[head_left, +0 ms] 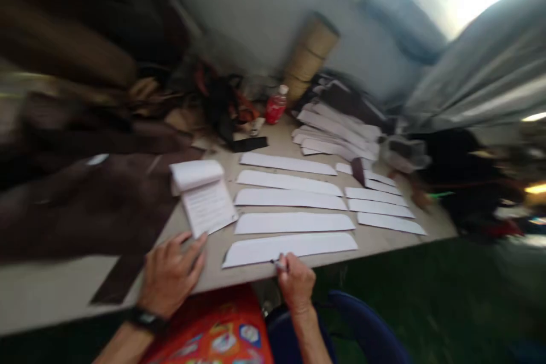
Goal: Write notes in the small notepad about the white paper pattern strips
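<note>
My left hand lies flat on the table with fingers spread, its fingertips at the lower corner of a small flipped-open notepad. My right hand is closed around a pen, whose tip touches the nearest of several long white paper strips. More white strips lie in rows across the tabletop. A dark watch sits on my left wrist.
Brown leather sheets cover the table's left side. A red bottle, a cardboard roll, a stack of white strips and dark clutter stand at the back. A blue chair and a red patterned item are below the edge.
</note>
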{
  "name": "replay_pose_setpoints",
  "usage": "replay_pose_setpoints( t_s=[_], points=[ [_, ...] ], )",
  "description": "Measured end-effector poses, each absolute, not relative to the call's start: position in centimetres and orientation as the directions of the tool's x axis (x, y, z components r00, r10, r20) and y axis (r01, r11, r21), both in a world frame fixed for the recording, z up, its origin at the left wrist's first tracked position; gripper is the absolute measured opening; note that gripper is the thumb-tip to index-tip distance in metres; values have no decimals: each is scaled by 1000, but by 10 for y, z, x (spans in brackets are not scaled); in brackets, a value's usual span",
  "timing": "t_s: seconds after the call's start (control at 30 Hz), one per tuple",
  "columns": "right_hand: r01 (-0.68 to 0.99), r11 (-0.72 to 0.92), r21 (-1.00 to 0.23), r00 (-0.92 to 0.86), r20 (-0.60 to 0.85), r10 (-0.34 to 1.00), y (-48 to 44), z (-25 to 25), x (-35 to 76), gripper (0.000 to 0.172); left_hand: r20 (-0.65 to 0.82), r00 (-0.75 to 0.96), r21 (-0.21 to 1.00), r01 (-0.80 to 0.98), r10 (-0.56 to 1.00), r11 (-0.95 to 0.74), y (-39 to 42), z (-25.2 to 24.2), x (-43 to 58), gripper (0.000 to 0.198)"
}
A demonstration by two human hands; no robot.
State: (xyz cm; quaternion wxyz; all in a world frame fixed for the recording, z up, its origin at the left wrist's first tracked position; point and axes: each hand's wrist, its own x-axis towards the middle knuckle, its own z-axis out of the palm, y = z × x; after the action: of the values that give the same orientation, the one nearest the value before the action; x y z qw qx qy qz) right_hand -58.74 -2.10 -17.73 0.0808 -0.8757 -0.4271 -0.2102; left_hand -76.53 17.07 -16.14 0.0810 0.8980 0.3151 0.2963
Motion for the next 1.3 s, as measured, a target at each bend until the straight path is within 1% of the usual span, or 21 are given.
replay_pose_setpoints(
  t_s=[0.1,0.17,0.33,0.43,0.87,1.3],
  points=[
    [795,-607,12,556,386,736,-28,-186,-581,41,377,649,205,637,661,-743,166,-173,-790,30],
    [801,-598,34,546,368,752,-30,-188,-578,45,347,650,178,662,676,-728,165,-178,-790,32],
    [791,-595,141,516,367,774,-37,-184,-579,48,333,648,207,659,685,-723,162,-175,-782,33],
    [788,-590,175,505,364,782,-38,-184,-578,48,326,649,228,652,687,-724,161,-175,-784,33],
    [797,-574,189,496,338,800,-40,-182,-575,47,310,653,258,642,692,-722,161,-175,-784,35],
    [808,-555,197,476,335,813,-40,-179,-574,46,300,642,288,644,705,-709,161,-173,-783,42]
  ],
)
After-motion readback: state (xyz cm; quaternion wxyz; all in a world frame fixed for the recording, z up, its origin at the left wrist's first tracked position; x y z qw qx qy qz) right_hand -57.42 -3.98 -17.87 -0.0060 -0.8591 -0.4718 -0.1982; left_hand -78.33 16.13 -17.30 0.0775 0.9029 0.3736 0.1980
